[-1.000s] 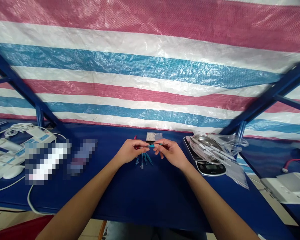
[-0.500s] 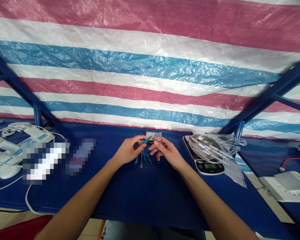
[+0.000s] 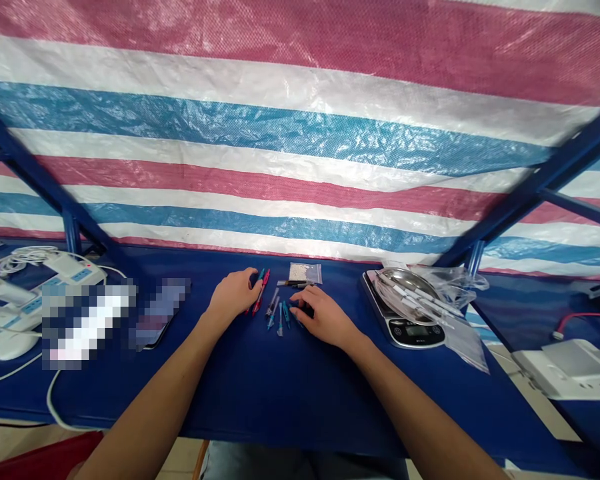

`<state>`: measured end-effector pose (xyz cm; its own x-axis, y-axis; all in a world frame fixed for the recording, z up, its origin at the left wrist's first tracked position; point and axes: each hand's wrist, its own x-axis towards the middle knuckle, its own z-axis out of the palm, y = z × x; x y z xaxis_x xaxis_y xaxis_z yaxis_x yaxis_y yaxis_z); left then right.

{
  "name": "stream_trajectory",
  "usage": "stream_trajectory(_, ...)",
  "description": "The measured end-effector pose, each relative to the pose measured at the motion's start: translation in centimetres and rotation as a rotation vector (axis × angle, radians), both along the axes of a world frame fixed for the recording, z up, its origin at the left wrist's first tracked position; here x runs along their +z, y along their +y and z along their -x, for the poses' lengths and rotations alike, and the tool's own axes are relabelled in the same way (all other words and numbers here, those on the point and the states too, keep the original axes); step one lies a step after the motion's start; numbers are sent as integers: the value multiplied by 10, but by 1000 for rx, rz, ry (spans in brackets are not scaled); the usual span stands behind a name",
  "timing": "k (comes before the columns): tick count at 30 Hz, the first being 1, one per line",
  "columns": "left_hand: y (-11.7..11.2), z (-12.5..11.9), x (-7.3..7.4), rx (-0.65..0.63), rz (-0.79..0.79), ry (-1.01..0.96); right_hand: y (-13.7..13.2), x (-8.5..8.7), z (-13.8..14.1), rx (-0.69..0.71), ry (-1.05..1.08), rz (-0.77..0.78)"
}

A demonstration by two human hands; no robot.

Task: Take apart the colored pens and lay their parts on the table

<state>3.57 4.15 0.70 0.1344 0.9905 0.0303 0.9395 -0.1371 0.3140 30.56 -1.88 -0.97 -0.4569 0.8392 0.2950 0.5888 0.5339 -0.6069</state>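
Note:
My left hand [image 3: 233, 295] rests on the blue table [image 3: 290, 387], its fingers curled around a teal pen [image 3: 261, 275] that lies beside a red pen [image 3: 259, 297]. To the right my right hand [image 3: 321, 319] lies low with its fingers stretched out. Its fingertips touch a scatter of several small blue and grey pen parts [image 3: 279, 315]. A thin dark refill [image 3: 293, 283] lies just beyond them. Behind that sits a small clear bag [image 3: 305, 272] of tiny pieces.
A kitchen scale [image 3: 414, 327] carrying a metal bowl [image 3: 405, 280] with white sticks and plastic bags stands to the right. White power strips and cables [image 3: 15, 300] lie at the left, with a phone [image 3: 157, 319] nearer. A white box [image 3: 570, 367] sits far right. A striped tarp hangs behind.
Both hands were raised together holding a teal pen. They have parted and dropped to the table: the left carried the pen leftward beside the red one, the right went down onto the small parts.

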Motion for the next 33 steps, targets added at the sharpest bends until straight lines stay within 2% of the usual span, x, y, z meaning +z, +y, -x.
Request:
stream_trajectory(3,0,-1,-3,-13,-26,-17,7,-5,-7,-90,14,-76)
stream_trajectory(6,-2,-5,-5,-67,-143,-75,17,-7,-18,-170,-40,-176)
stream_trajectory(12,-13,-24,-9,-327,-335,-218,30,-10,-30,-171,-145,-177)
stream_trajectory(18,-20,-33,-10,-480,-339,-294,29,-9,-33,-181,-75,-146)
stream_trajectory(21,-19,-33,-9,-502,-342,-310,27,-7,-31,-169,-37,-144)
stream_trajectory(28,-19,-32,-11,-546,-325,-291,25,-9,-26,-93,-117,-141)
stream_trajectory(33,-19,-34,-15,-587,-318,-273,25,-12,-25,-100,-107,-130)
